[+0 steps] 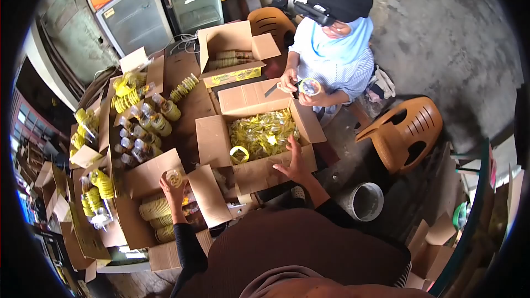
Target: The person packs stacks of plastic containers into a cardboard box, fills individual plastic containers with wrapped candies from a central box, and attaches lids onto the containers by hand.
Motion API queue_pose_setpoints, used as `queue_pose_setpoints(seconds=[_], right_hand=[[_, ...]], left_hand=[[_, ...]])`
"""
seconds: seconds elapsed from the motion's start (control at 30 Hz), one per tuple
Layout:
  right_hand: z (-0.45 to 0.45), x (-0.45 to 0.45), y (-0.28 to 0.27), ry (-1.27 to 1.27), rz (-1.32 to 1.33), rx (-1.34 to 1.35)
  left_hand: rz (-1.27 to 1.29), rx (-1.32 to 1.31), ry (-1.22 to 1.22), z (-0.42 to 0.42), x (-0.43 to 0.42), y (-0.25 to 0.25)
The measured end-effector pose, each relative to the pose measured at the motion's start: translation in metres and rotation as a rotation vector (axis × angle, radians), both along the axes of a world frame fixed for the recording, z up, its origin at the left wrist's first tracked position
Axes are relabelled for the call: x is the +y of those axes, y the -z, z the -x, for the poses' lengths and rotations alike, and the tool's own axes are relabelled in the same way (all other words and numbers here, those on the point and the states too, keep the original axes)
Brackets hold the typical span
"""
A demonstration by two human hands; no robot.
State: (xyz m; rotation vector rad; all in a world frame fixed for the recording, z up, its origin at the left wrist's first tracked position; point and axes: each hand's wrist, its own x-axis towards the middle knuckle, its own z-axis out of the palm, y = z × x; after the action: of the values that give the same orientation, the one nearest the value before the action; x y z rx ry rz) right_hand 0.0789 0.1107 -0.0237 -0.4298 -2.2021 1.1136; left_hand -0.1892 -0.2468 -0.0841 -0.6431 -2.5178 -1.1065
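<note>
My left hand (174, 190) is closed around a clear plastic cup (174, 176), its round end facing up, above an open carton (135, 230). Inside that carton lie rows of nested plastic cups (157, 209) with yellowish rims. Fingers spread, my right hand (298, 164) is at the near right side of a larger cardboard box (265, 179) and grips nothing. Yellow and clear plastic scraps (264, 132) fill this box. A yellow ring (239, 155) rests at its near left corner.
Across from me a person (331, 44) holds a yellow-rimmed clear cup (309, 86) and a dark blade-like tool (271, 90). Bundled cups (146, 124) stand on the left. Another carton (229, 55) is behind. An orange chair (406, 132) and a bucket (366, 201) are at right.
</note>
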Motion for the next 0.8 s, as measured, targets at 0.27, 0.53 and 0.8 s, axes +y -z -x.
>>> queue_pose_setpoints(seconds=[0.27, 0.53, 0.8], right_hand=[[0.0, 0.025, -0.002, -0.107, 0.143, 0.076], [-0.019, 0.032, -0.007, 0.008, 0.458, 0.081], [-0.033, 0.066, -0.032, 0.06, 0.487, 0.302]], left_hand=[[0.019, -0.019, 0.036, -0.006, 0.017, 0.0], [0.042, -0.101, 0.056, -0.008, 0.013, 0.004], [0.033, -0.208, 0.115, -0.01, 0.009, -0.012]])
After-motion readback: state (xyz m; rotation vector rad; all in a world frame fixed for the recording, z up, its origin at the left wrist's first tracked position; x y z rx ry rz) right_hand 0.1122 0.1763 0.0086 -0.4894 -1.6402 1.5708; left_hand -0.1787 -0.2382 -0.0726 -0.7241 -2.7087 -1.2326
